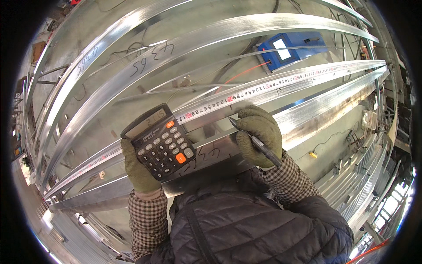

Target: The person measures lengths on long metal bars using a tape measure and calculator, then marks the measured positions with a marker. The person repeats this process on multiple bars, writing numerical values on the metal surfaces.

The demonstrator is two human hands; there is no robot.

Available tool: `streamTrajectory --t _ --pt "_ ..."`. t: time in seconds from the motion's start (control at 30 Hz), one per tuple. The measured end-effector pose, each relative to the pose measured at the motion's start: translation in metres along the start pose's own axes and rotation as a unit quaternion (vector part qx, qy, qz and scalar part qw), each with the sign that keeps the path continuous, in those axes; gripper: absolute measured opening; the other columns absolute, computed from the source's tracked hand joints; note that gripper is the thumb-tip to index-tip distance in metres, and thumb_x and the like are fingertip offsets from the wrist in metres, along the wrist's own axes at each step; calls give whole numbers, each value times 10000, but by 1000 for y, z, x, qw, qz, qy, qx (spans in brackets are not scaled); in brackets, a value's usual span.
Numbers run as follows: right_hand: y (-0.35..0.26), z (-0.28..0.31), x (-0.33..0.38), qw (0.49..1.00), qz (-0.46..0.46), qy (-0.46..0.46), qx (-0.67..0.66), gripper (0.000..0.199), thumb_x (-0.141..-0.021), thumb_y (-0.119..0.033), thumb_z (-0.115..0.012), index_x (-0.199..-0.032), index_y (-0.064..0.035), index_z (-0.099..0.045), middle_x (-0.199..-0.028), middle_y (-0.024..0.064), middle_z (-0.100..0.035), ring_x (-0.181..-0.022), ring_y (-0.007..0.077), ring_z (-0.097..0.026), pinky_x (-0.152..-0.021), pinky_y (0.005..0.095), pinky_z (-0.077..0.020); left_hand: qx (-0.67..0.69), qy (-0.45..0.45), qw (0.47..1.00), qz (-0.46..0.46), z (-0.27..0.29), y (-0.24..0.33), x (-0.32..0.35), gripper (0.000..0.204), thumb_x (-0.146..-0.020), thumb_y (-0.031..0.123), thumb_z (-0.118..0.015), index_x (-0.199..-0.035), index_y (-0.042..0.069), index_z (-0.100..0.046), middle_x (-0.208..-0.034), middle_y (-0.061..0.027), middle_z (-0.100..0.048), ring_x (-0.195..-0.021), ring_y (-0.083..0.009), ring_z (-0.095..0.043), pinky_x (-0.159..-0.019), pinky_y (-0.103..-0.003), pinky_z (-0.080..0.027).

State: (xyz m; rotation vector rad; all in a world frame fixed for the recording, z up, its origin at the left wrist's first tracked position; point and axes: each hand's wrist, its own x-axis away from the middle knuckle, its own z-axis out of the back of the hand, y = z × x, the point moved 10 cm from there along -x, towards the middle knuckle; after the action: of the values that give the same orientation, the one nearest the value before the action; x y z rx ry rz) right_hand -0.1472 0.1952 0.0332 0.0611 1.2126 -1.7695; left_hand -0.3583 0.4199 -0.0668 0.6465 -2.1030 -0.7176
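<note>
In my gloved left hand [140,167] I hold a black calculator [159,141] by its left side, its keys and lit-grey display facing up toward me. Its orange keys stand out among grey and black ones. My right hand [260,134], in a green glove, is closed around a dark marker pen [264,149], the tip pointing up and to the left. Beneath both hands runs a metal bar with a tape measure [246,93] stretched along it; the calculator covers part of the tape. A nearer metal bar [222,152] bears handwritten marks.
Beyond the tape, long silvery metal bars [246,24] cross the view, some with handwritten figures. A blue machine with a white panel [288,50] stands on the floor, an orange cable [246,72] leading to it. More metal profiles [358,193] lie stacked at the right.
</note>
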Motion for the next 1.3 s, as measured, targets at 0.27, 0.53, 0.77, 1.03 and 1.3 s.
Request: streamTrajectory --t 0.27,0.53,0.77,1.03,1.3 --pt "18 -15 -8 996 -67 4 -58 174 -900 40 -797 -1051 2 -720 -999 228 -804 -933 379 -802 -862 453 -643 18 -41 999 4 -8 2 1 600 -1199 540 -493 -1491 40 -653 -1364 -162 -773 -1160 -271 -802 -936 -423 -721" --pt "19 -13 1 997 -77 14 -18 216 -875 52 -739 -1086 14 -708 -1085 240 -787 -1053 431 -782 -960 495 -626 27 -69 997 30 -13 -1 2 660 -1187 575 -492 -1519 18 -615 -1380 -215 -754 -1181 -312 -799 -948 -469 -725" --pt "21 -14 -2 997 -60 3 -46 263 -852 57 -772 -1105 20 -713 -1063 250 -775 -1025 438 -780 -938 506 -630 63 -112 991 30 -28 2 2 666 -1196 579 -454 -1533 23 -603 -1396 -201 -750 -1203 -313 -791 -984 -480 -714" --pt "20 -11 -11 997 -56 18 -52 227 -823 41 -830 -1009 8 -705 -938 211 -779 -867 415 -787 -806 481 -651 -18 -30 999 1 4 1 -1 660 -1194 585 -452 -1546 49 -606 -1430 -196 -735 -1200 -311 -790 -992 -462 -713" --pt "22 -13 -13 996 -76 6 -45 214 -810 31 -836 -981 8 -709 -903 200 -772 -866 403 -787 -782 480 -638 -23 -32 999 -5 10 4 0 631 -1197 568 -468 -1491 40 -650 -1367 -176 -768 -1169 -278 -796 -959 -431 -709"
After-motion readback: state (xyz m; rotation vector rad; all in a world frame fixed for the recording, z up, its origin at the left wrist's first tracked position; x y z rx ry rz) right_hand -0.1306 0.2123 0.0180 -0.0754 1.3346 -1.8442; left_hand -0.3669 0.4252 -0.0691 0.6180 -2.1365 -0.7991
